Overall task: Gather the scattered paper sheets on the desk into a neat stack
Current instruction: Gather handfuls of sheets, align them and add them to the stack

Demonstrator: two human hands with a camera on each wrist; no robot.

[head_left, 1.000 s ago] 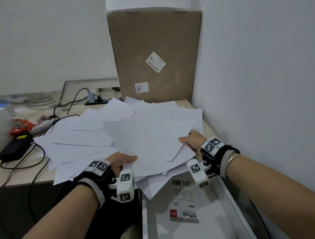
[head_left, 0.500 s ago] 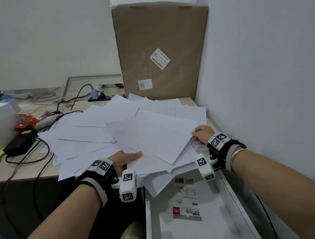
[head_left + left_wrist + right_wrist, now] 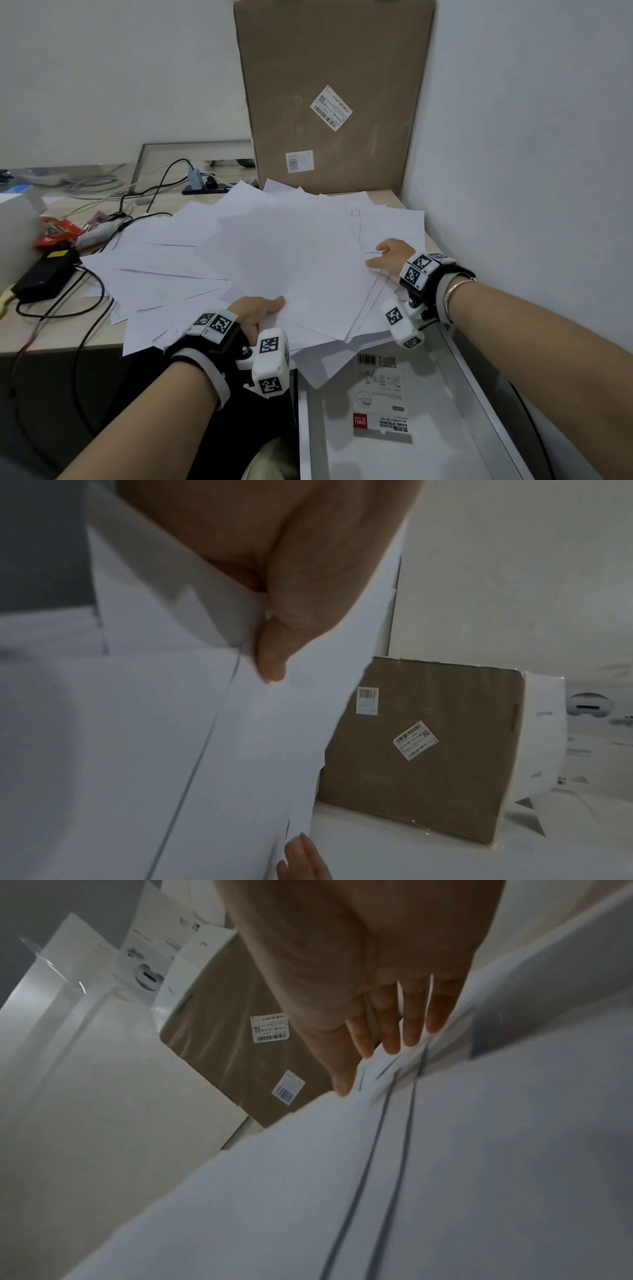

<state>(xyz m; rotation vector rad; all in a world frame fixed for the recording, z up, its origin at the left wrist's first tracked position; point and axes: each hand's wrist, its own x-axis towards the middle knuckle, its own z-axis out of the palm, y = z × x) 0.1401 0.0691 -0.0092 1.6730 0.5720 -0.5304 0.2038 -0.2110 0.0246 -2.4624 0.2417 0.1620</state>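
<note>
Several white paper sheets point(image 3: 291, 260) lie fanned over the desk point(image 3: 51, 332), and a loose sheaf of them is raised at the near right. My left hand point(image 3: 257, 308) pinches the sheaf's near edge. Its thumb point(image 3: 274, 653) lies on top, while its fingers are hidden underneath. My right hand point(image 3: 383, 255) holds the sheaf's right edge, thumb on top and straight fingers point(image 3: 390, 1031) slipped in among the sheets point(image 3: 445, 1150). More sheets spread out to the left and behind, overlapping at different angles.
A tall cardboard box point(image 3: 329, 96) stands right behind the papers against the wall point(image 3: 513, 137) on the right. A black adapter point(image 3: 44, 277), cables point(image 3: 85, 301) and a red packet point(image 3: 58, 229) lie at the left. Below the desk edge, a white drawer point(image 3: 455, 394) holds a sticker pack point(image 3: 380, 421).
The sheaf between my hands has turned and slid a little away from me. My right hand has moved farther along its right edge. My left hand keeps its pinch.
</note>
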